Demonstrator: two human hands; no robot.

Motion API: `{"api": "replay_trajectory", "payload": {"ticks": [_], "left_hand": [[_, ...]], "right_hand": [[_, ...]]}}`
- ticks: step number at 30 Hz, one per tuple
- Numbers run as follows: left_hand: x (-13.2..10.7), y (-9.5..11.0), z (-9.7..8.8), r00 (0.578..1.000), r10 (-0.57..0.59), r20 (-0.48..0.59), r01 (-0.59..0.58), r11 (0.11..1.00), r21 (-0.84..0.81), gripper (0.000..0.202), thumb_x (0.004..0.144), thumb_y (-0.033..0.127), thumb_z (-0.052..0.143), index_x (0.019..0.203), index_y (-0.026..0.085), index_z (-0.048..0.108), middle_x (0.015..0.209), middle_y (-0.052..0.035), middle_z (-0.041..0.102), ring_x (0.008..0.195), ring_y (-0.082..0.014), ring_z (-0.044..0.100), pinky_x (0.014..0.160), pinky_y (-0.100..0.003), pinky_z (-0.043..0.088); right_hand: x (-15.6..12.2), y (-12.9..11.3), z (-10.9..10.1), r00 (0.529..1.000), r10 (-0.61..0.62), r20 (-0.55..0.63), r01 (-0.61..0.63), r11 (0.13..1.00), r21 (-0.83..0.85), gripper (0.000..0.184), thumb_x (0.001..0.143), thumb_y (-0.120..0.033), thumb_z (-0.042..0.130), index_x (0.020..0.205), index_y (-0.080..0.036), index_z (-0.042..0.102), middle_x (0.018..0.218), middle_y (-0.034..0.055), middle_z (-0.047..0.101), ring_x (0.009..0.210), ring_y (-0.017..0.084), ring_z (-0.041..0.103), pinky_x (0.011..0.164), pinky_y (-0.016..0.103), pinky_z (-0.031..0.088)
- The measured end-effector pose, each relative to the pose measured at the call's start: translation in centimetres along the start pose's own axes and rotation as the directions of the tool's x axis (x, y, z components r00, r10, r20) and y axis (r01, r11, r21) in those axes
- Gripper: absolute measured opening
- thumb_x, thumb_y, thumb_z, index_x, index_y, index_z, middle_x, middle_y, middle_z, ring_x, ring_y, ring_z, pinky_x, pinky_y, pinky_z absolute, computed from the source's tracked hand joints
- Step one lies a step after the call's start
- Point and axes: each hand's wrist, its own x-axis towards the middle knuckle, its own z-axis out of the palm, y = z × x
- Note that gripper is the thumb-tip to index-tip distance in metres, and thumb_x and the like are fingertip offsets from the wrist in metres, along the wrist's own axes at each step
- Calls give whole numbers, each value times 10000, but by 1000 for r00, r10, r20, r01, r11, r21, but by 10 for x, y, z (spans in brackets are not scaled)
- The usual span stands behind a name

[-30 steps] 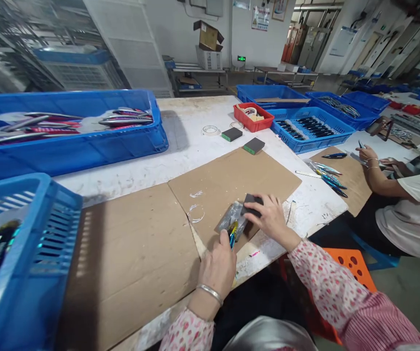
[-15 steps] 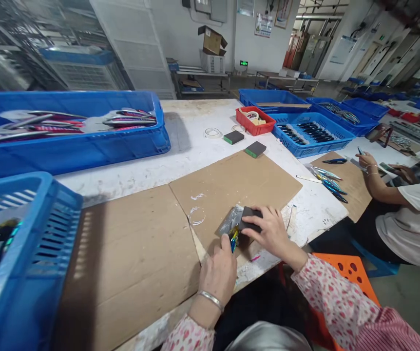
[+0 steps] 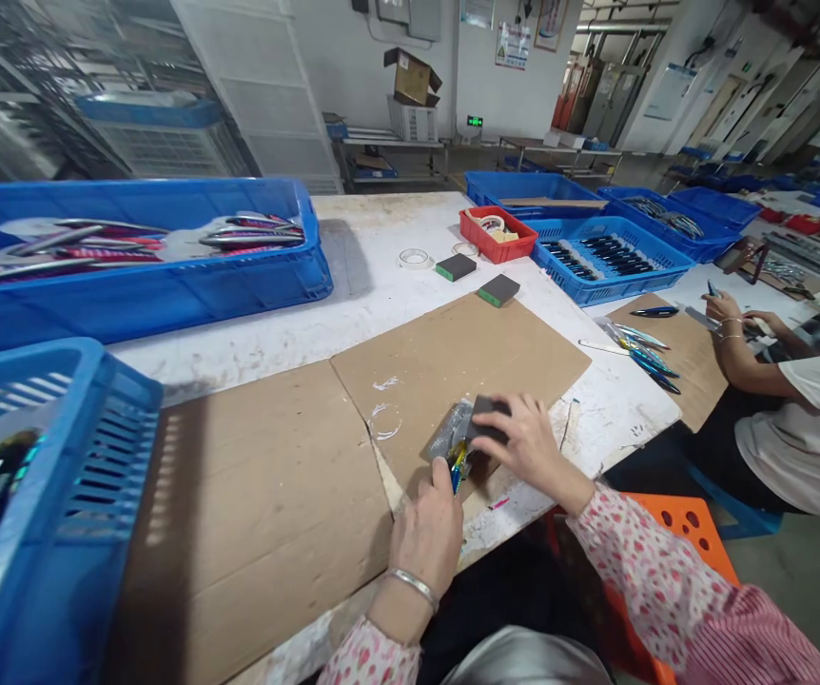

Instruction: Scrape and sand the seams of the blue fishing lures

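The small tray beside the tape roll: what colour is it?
Red; the small tray shows best in the head view.

A long white worktable [image 3: 381, 285], scuffed and stained, carried everything. Flat sheets of brown cardboard [image 3: 267, 476] covered its near edge, with another sheet [image 3: 688, 357] further right. Two blue crates [image 3: 167, 276] sat at the left, one [image 3: 46, 533] nearest the corner. Toward the far end stood a small red tray [image 3: 497, 233] and more blue crates [image 3: 606, 257]. Two dark sanding blocks [image 3: 498, 289] lay on the bare top near a roll of tape [image 3: 414, 257]. A few shiny fishing lures [image 3: 642, 347] lay loose at the right, partly on the bare top, partly on the cardboard.
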Motion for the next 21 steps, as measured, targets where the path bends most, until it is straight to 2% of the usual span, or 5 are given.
{"api": "replay_trajectory", "payload": {"ticks": [2, 6, 11, 16, 21], "left_hand": [[0, 0, -1, 1000, 10, 3, -10, 1000, 1, 412, 922, 182, 378, 1329, 120, 397, 1004, -126, 655, 790, -222, 698, 638, -291, 510], [1, -1, 1, 1000, 6, -3, -6, 1000, 7, 418, 921, 191, 378, 1331, 114, 400, 1005, -135, 656, 779, -245, 701, 639, -321, 522], [1, -1, 3, 1000, 9, -12, -9, 1000, 4, 399, 929, 196, 365, 1319, 131, 418, 987, -129, 665, 758, -233, 702, 615, -304, 515], [0, -1, -1, 1000, -9, 16, 9, 1000, -1, 407, 934, 227, 382, 1328, 122, 401, 949, -120, 676, 787, -249, 704, 640, -315, 514], [0, -2, -2, 1000, 17, 13, -17, 1000, -6, 407, 927, 220, 414, 1324, 132, 404, 972, -122, 671, 785, -234, 703, 629, -305, 508]], "right_hand": [[1, 1, 1, 999, -25, 22, 25, 999, 28, 292, 867, -513, 625, 1063, -311, 703, 1200, 69, 592, 1035, 247, 508, 834, 388, 374], [2, 3, 2, 1000, 17, -13, -17, 1000, -13, 272, 860, -486, 648, 1056, -308, 706, 1214, 70, 585, 1032, 255, 503, 836, 397, 370], [-3, 2, 1, 999, -36, 18, 35, 998, 49, 287, 868, -508, 626, 1059, -307, 702, 1205, 66, 591, 1037, 241, 507, 840, 379, 374], [-2, 3, 2, 1000, 12, -17, -12, 1000, -7, 276, 866, -487, 640, 1054, -297, 706, 1207, 74, 590, 1042, 249, 503, 834, 385, 368], [-3, 2, -1, 998, -48, 31, 47, 998, 36, 293, 872, -501, 624, 1069, -299, 703, 1204, 72, 589, 1034, 239, 506, 839, 378, 376]]}}
